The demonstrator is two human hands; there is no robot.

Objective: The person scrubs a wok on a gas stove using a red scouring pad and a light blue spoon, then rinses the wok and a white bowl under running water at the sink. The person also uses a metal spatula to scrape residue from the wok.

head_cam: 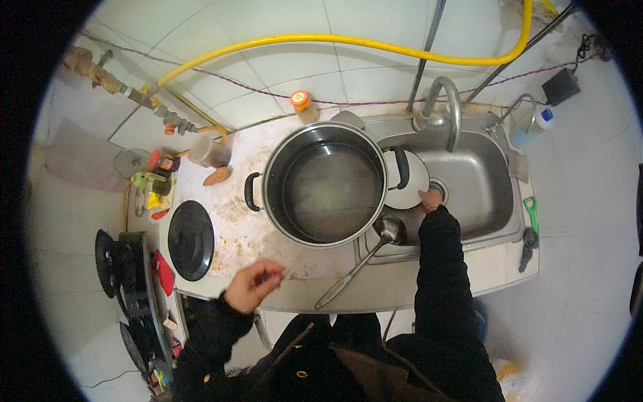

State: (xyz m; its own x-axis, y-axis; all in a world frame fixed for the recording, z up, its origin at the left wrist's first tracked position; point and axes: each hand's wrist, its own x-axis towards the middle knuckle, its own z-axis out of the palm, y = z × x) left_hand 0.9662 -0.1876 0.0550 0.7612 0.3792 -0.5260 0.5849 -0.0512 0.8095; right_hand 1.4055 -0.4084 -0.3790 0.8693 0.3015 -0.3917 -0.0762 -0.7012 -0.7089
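Note:
A large steel pot (331, 186) with black handles stands on the counter and reaches over the left part of the sink. In the sink, partly hidden by the pot, is a round white bowl or plate (414, 181); my right hand (430, 199) grips its lower right edge near the drain. My left hand (255, 285), slightly blurred, hovers over the counter's front edge with fingers curled and nothing visible in it. Between the hands a metal ladle (359, 264) rests with its bowl in the sink and its handle across the counter edge.
The steel sink (482, 176) has a curved faucet (447, 108) above it. A black round lid or plate (191, 241) lies on the counter at left, near a brown root vegetable (217, 176) and jars. Behind the pot stands an orange-capped jar (304, 107). A green-handled scrubber (530, 226) lies at right.

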